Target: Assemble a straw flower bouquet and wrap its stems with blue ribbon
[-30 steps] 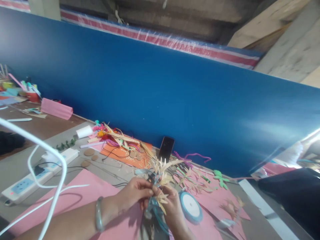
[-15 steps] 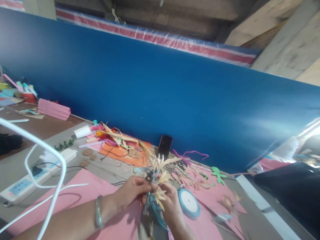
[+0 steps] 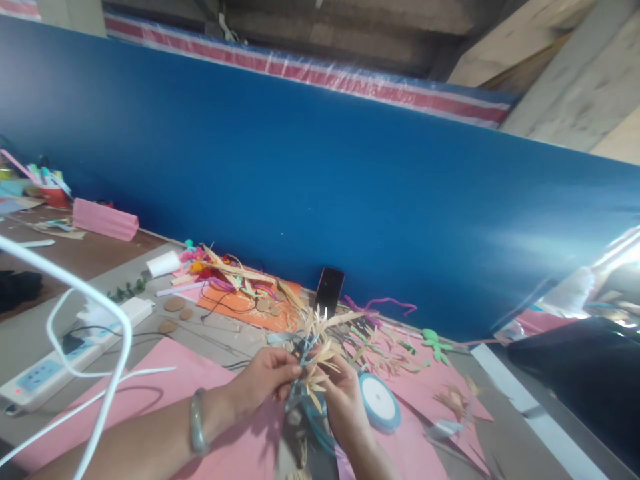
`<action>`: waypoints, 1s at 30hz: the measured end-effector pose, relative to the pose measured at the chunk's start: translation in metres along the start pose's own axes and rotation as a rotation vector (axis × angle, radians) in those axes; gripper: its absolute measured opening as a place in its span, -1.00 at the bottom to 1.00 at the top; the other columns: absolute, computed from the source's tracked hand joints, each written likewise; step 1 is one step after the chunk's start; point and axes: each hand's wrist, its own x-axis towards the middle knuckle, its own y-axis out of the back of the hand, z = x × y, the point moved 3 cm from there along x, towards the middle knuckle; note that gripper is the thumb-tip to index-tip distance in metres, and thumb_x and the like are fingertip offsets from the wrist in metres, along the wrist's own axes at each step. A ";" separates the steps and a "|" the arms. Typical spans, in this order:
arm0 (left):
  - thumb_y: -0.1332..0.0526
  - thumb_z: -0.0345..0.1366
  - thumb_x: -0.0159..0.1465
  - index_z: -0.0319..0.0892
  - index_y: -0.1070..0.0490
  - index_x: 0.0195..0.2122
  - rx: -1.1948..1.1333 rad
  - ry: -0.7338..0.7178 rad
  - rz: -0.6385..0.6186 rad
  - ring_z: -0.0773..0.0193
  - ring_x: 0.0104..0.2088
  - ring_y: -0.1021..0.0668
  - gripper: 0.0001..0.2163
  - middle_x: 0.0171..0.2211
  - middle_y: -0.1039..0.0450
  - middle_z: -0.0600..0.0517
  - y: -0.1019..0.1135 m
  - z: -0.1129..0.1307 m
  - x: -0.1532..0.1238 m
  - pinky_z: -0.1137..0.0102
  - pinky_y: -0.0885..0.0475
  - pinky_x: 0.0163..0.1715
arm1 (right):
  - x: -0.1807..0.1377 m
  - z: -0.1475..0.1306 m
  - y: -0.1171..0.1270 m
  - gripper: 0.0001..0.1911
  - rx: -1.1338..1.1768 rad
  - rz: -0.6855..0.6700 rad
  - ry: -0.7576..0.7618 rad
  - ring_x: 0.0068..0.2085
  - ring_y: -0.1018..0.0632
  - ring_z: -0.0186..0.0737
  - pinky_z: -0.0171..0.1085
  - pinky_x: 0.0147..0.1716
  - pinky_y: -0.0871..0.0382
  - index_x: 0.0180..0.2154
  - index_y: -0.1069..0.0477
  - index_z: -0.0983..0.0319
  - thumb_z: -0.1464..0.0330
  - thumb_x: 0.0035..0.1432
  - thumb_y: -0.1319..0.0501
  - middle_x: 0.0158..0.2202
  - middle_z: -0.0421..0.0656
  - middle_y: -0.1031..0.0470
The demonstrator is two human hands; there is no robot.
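Observation:
Straw-coloured flowers with pointed petals stand on a stem between my two hands. My left hand, with a jade-like bangle on its wrist, pinches the stem, which looks wrapped in pale blue ribbon. On the other side, my right hand has its fingers closed around the flowers' lower part; its fingertips are partly hidden by petals. Light blue ribbon loops down below the hands. Close to my right hand lies a ribbon spool with a white centre and blue rim.
A phone leans on the blue partition. Pink paper sheets cover part of the table. At left are a power strip and a white cable. Straw scraps lie on orange paper. A green pipe-cleaner shape lies right.
The view has shifted slightly. My right hand has turned a little at the flowers, while my left hand keeps its pinch on the stem.

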 end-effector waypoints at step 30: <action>-0.41 -0.07 0.03 -0.24 -0.41 -0.51 -0.045 0.012 0.047 0.46 -0.67 -0.25 -0.68 -0.69 -0.24 0.17 0.014 -0.004 0.009 0.51 -0.10 -0.62 | 0.021 -0.041 0.023 -0.59 0.163 0.168 0.144 -0.40 -0.44 -0.30 -0.31 -0.38 -0.34 -0.08 -0.47 0.17 0.36 -0.04 -0.35 -0.31 -0.20 -0.50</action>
